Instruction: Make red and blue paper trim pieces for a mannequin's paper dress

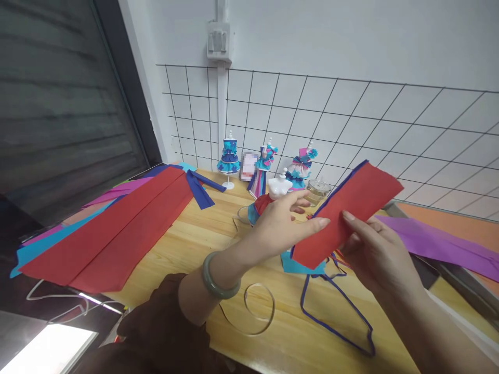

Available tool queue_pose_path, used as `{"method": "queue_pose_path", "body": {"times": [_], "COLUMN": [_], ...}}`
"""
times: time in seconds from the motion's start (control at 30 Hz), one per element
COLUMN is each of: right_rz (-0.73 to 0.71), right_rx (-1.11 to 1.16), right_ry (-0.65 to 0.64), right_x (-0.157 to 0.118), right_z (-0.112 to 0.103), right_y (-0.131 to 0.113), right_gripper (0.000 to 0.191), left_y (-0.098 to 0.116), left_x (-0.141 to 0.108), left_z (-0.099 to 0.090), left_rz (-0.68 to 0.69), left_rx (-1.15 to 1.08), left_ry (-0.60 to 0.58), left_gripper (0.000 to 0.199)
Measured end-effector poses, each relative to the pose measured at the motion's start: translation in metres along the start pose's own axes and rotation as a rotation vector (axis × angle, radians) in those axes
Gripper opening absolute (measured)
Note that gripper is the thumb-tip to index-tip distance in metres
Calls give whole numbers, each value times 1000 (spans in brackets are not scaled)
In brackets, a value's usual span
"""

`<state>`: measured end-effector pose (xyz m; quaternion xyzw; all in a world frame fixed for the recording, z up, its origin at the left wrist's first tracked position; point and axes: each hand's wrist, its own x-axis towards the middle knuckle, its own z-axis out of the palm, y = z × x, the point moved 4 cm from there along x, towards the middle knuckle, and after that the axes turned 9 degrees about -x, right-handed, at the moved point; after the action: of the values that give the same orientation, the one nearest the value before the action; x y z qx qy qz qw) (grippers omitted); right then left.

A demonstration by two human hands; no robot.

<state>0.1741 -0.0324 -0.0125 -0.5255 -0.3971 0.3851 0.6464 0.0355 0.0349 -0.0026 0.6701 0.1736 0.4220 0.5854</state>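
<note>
My right hand (374,249) pinches a red crepe paper strip (351,202), thumb in front and fingers behind. Dark blue trim runs along the strip's left edge. My left hand (280,221) is at that edge, its thumb lying over the red paper and its other fingers held apart from the strip. Behind my left hand stands a small white dress form (279,187) with a red and blue skirt (262,208), partly hidden by the hand. Under the strip lie a light blue paper piece (302,264) and a long dark blue strip (339,332) bent in a loop.
Large red paper sheets (117,234) lie over other colours at the left. Several dressed miniature forms (229,161) stand at the back, near a clear jar (317,191). Purple paper (436,244) is at the right. A thin cord (273,311) curls on the wooden table (187,228).
</note>
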Motion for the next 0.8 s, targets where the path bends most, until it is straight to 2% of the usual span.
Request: {"method": "queue_pose_path", "body": {"times": [0.13, 0.2, 0.3, 0.37, 0.43, 0.6, 0.8], "right_rz": [13, -5, -65, -102, -88, -53, -87], "right_rx": [-66, -108, -198, -263, -351, -537, -585], "right_ry": [-59, -62, 33, 93, 90, 43, 118], "right_x": [-8, -7, 0, 6, 11, 13, 12], "right_z": [5, 0, -19, -32, -39, -35, -30], "right_y": [2, -1, -11, -19, -23, -18, -17], "right_gripper": [13, 17, 15, 35, 48, 46, 39], "left_y": [4, 6, 9, 9, 8, 7, 12], "left_x": [1, 1, 1, 0, -2, -4, 1], "left_z": [-1, -4, -9, -12, -15, -16, -31], "left_rz": [-38, -74, -123, -166, -214, -248, -181], "left_rx": [-81, -88, -32, 54, 151, 314, 311], "left_ry": [-84, -106, -170, -226, -278, -403, -391], "left_gripper": [24, 18, 18, 18, 18, 16, 17]}}
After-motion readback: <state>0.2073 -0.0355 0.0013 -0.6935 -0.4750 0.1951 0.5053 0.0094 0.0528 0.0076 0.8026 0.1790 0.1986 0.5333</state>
